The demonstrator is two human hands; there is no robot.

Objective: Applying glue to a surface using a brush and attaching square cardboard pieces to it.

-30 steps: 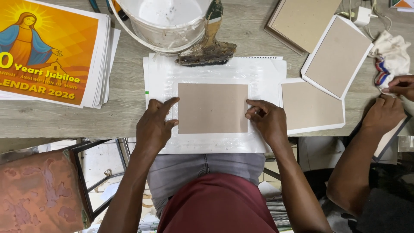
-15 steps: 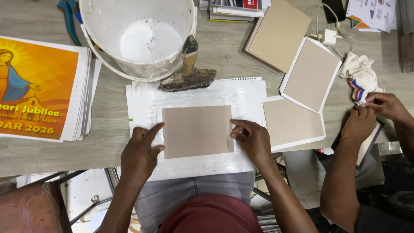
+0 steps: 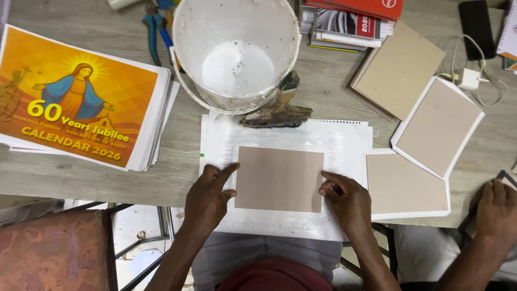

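A brown cardboard rectangle (image 3: 280,178) lies flat on a white, glue-wet sheet of paper (image 3: 344,140) at the table's near edge. My left hand (image 3: 207,196) rests on the sheet with its fingers touching the board's left edge. My right hand (image 3: 347,200) presses its fingertips against the board's right edge. Neither hand grips anything; both steady the board. Just beyond the sheet lies a glue-caked brush (image 3: 277,110), leaning against a white plastic bucket (image 3: 237,54) with white glue at its bottom.
A stack of orange printed calendar sheets (image 3: 81,105) lies at the left. Several boards backed with white paper (image 3: 439,126) lie at the right, with books, a phone and a charger behind them. Another person's hand (image 3: 495,210) rests at the right edge. Pliers (image 3: 153,29) lie beside the bucket.
The view has shifted, so everything sits lower and further left in the picture. My hands stay at the board's two side edges. The other person's hands have dropped to the table edge.
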